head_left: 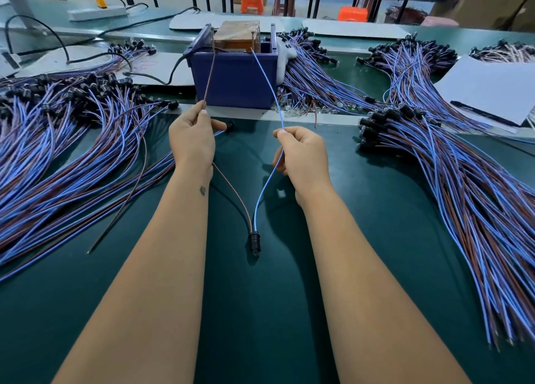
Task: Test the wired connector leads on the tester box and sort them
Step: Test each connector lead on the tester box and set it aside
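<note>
I see both of my hands over the green worktop (376, 238), each one holding one wire of the same lead. My left hand (192, 140) pinches the brown wire (209, 76) between thumb and forefinger, with the other fingers curled loosely. My right hand (301, 154) pinches the blue wire (270, 85) in the same manner, its fingers closed round it.

Both wires run up from my hands to the top of the blue tester box (236, 79), which stands at the far middle of the worktop. The brown wire reaches the left side of the box top and the blue wire the right side. I cannot tell if the bare ends really touch the contacts there. Inside the box sits a brownish block (237, 36).

Below my hands the two wires come together into a black connector (254, 243), which is between my forearms, near the worktop. I cannot tell if it rests on the surface or hangs just above it.

A big pile of leads (58, 140) lies spread on the left of the worktop, and another pile (451, 180) on the right. More leads (315, 82) lie just beside the box on its right. A white sheet (492, 91) lies at the far right, and a black cable (162, 79) runs to the left side of the box.
</note>
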